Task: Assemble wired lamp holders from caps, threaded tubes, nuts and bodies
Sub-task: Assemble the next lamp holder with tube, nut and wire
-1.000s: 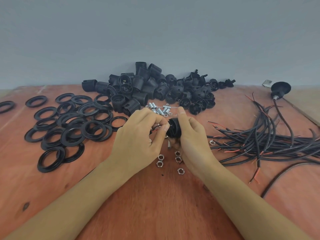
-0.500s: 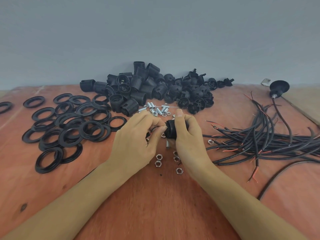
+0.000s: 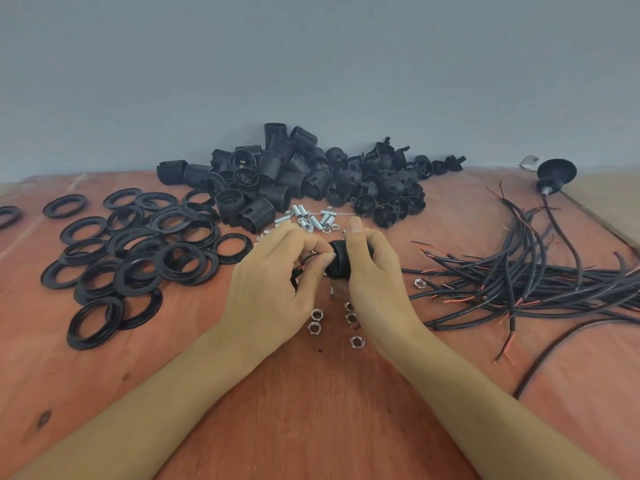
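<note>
My right hand (image 3: 372, 271) grips a black lamp-holder cap (image 3: 341, 259) at the centre of the table, thumb up along its side. My left hand (image 3: 277, 278) has its fingers curled against the cap's open mouth, pinching a black and red wire end (image 3: 300, 268) there; what else it holds is hidden. Loose nuts (image 3: 317, 320) lie just below the hands. Silver threaded tubes (image 3: 311, 220) lie just beyond them. A heap of black bodies and caps (image 3: 311, 178) sits at the back.
Many black rings (image 3: 138, 258) spread over the wooden table (image 3: 311, 410) at the left. A bundle of black wires (image 3: 536, 278) with red cores fans out on the right. One finished wired holder (image 3: 556, 173) stands at the far right by the grey wall.
Both hands stay together on the cap. My left fingers have shifted slightly at its mouth, and my right thumb has straightened along the cap.
</note>
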